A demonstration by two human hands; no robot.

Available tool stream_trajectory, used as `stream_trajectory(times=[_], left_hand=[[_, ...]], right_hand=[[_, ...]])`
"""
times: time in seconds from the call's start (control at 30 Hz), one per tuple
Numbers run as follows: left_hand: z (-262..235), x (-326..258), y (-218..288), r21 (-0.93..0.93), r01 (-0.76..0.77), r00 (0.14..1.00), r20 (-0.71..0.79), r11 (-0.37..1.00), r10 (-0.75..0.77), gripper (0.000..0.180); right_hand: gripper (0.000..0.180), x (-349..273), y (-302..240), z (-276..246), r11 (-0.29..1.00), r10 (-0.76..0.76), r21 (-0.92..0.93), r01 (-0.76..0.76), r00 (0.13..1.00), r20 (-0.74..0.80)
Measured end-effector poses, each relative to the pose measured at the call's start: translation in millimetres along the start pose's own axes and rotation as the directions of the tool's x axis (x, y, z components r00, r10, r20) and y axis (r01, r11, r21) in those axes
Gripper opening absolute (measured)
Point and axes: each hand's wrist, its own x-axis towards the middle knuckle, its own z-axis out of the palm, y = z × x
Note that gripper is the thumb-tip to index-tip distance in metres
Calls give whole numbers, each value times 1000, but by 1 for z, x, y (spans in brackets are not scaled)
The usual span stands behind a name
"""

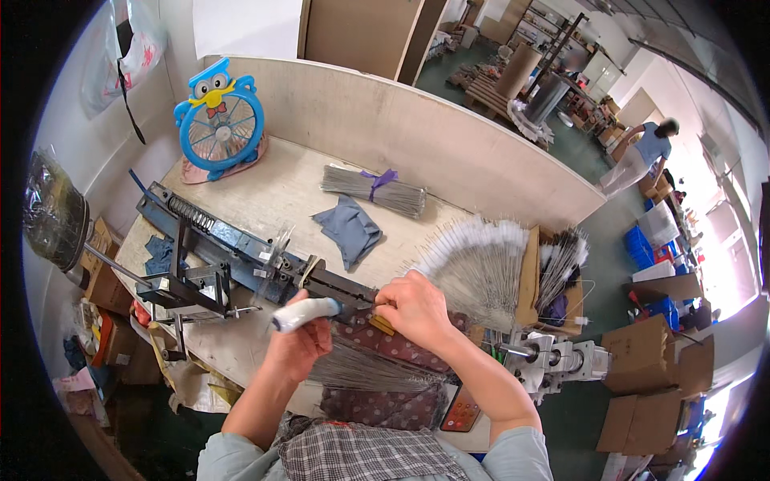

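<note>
Place: at the near edge of the pale wooden table (265,200), just in front of the person's chest, where both hands meet at the end of a long blue-and-black metal jig (241,252).
Left hand: left hand (298,345) is clenched around a white, fuzzy, rod-shaped brush head (306,313); this grip is a full fist, with the brush's rounded end poking out to the left.
Brush axis: it lies roughly level, running left to right, its right end pointing at the dark end of the jig and at the other hand.
Right hand: right hand (413,309) sits just right of the brush, touching the jig's end; the fingers are curled down tight, pinching something small there. What they pinch is hidden by the knuckles, so I cannot tell.
Nearer hand: the left one holds the brush; the right is just beside its tip.
Under the hands: a loose sheaf of thin grey wires (361,370) lies on a dark red dotted cloth (393,341).
Right of the hands: a fan of white-tipped wire stems (473,260) leans on a brown cardboard box (533,276).
Further back: a tied bundle of grey wires with a purple band (373,191), a crumpled grey-blue rag (349,228), and a blue bird-shaped desk fan (218,120).
</note>
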Motion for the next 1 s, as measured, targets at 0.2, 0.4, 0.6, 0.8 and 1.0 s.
stream_trajectory(times=[0.2, 0.4, 0.6, 0.8, 1.0], left_hand=[[18, 11, -44, 996, -88, 937, 93, -30, 336, 46], [-6, 30, -54, 992, -70, 953, 34, 108, 302, 41], [19, 26, -83, 433, -261, 963, 51, 863, 265, 30], [25, 23, -71, 905, -311, 910, 196, 290, 365, 17], [0, 10, -43, 959, -226, 926, 157, 172, 343, 26]], right_hand=[[7, 0, -6, 4, 999, 27, -32, -27, 1000, 1], [10, -8, 3, -3, 1000, -27, -10, 26, 998, -48], [14, -51, 18, -16, 972, -233, -82, 219, 884, -406], [25, -70, 31, 35, 924, -368, -40, 380, 857, -362], [17, -52, 48, 72, 966, -249, -120, 230, 952, -178]])
